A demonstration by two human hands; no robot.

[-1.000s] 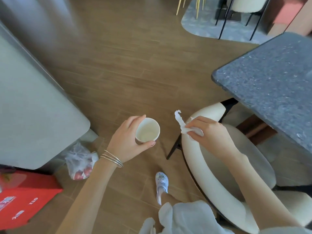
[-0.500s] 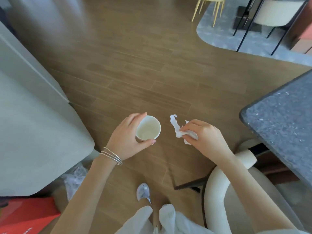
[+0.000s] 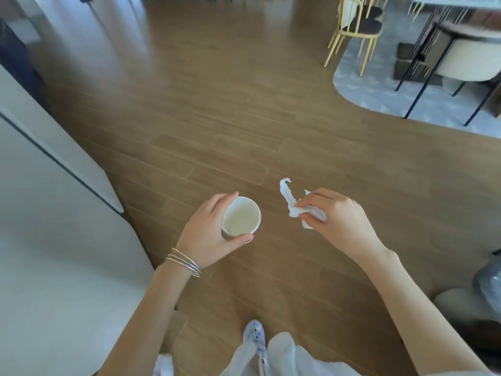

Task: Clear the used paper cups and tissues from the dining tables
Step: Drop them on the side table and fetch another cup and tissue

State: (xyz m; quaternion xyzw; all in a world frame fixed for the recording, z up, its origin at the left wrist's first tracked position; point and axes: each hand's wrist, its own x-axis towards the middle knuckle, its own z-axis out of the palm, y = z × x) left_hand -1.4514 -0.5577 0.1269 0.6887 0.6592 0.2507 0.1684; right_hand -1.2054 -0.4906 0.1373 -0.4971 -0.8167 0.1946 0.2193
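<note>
Both hands are loaded up here. The left hand (image 3: 208, 234) is wrapped around a white paper cup (image 3: 241, 220), thumb on the near side and fingers curled over the far rim, cup upright with the mouth facing up. The right hand (image 3: 341, 221) is pinching a crumpled tissue (image 3: 294, 206) between thumb and fingers, with a twisted tail sticking up past the knuckles. Everything is being carried over bare wood floor (image 3: 217, 118), well clear of any table.

What could go wrong — there looks to be a pale film or a bit of liquid in the bottom of the cup, hard to say which, and if the cup tips while walking it could dribble onto the floor. The grip is also up near the rim, so a squeeze could buckle the paper. The tissue is only held by one bunched end, so the loose tail could tear off or slip out.

Stuff I can't make out: no bin is clearly visible, so where this gets dumped is a guess. There's a crinkly plastic thing (image 3: 489, 280) cut off at the right edge — maybe a bag, can't tell. The far dining chairs (image 3: 355, 31) are blurred.
</note>
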